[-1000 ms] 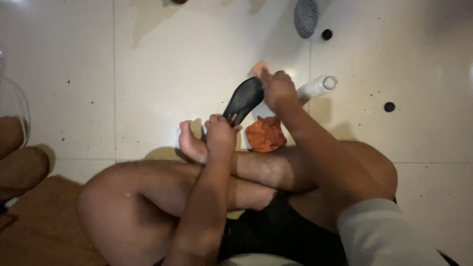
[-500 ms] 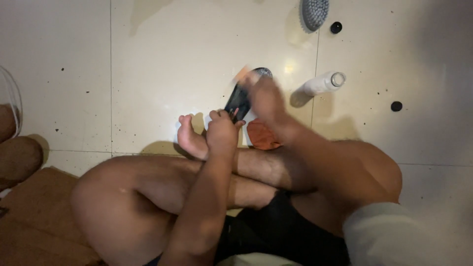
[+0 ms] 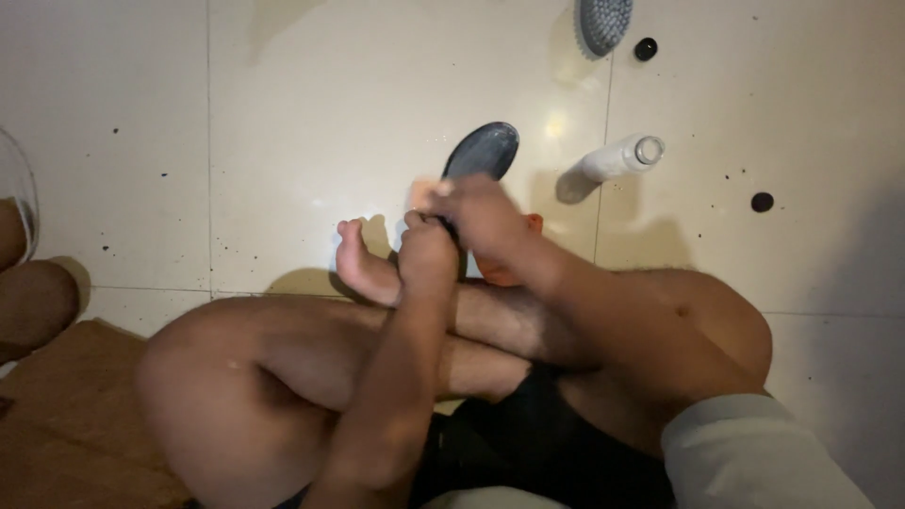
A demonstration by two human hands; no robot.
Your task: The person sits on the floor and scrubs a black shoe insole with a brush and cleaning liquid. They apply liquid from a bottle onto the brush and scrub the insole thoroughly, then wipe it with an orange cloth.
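A cream tiled floor (image 3: 283, 141) fills the view, with the person's crossed bare legs (image 3: 311, 358) at six o'clock. The dark shoe (image 3: 479, 155) lies near centre, its long axis running from about seven o'clock, where it is gripped, up to one o'clock at the toe. The left hand (image 3: 429, 256) is closed round its lower end. The right hand (image 3: 481, 215), blurred, lies over the shoe just above; whether it grips anything I cannot tell. An orange cloth (image 3: 504, 269) shows beneath. At two o'clock lies a white bottle (image 3: 617, 158).
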